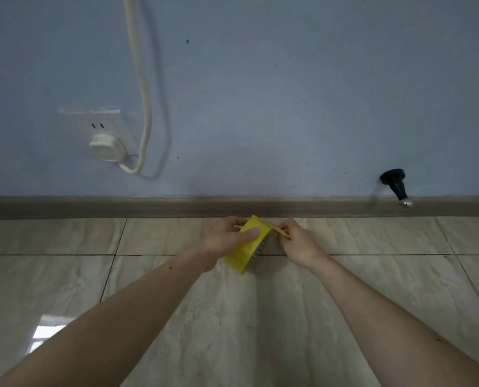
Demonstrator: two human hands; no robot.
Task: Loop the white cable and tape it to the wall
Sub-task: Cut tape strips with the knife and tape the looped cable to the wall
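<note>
A white cable (144, 107) hangs down the blue wall from the top edge and curves into a white plug (107, 148) seated in a white wall socket (93, 124) at the left. Low in front of the skirting board, my left hand (227, 237) grips a yellow tape roll (245, 251), thumb lying across its face. My right hand (295, 240) pinches the free end of the yellow tape (280, 231), drawn a short way off the roll to the right. Both hands are well to the right of and below the cable.
A brown skirting board (149, 206) runs along the foot of the blue wall (288, 93). A black door stopper (397, 187) juts from the wall at the right. Glossy beige floor tiles (260, 317) lie under my arms.
</note>
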